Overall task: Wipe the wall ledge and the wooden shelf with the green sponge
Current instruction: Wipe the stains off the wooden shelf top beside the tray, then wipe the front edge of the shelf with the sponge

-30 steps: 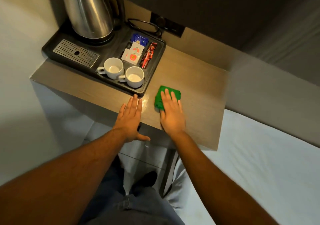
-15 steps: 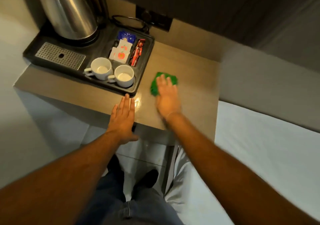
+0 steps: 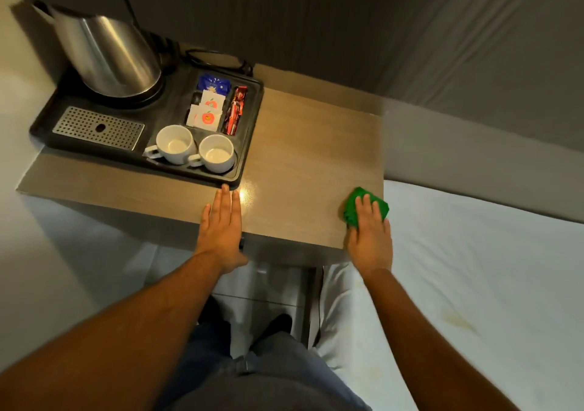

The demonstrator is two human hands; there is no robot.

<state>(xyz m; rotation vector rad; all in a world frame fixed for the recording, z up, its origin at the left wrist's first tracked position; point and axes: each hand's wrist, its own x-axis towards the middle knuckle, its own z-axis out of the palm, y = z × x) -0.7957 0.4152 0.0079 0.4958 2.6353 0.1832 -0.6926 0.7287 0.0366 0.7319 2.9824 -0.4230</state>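
Observation:
The green sponge (image 3: 360, 203) lies flat at the front right corner of the wooden shelf (image 3: 309, 145), partly over its right edge. My right hand (image 3: 369, 237) presses down on the sponge with fingers spread over it, covering its near half. Flat on the shelf's front edge rests my left hand (image 3: 221, 227), palm down, fingers together, holding nothing, its fingertips just short of the black tray. The wall ledge (image 3: 442, 123) runs along the grey wall behind and to the right of the shelf.
A black tray (image 3: 249, 145) fills the shelf's left half, carrying a steel kettle (image 3: 107, 57), two white cups (image 3: 196, 151), sachets (image 3: 208, 107) and a metal drip grid (image 3: 98, 128). A white bed (image 3: 474, 284) adjoins the shelf's right side. My legs stand below.
My right hand has slid the sponge from beside the tray rightward and toward me to the shelf's front right corner. My left hand has stayed put.

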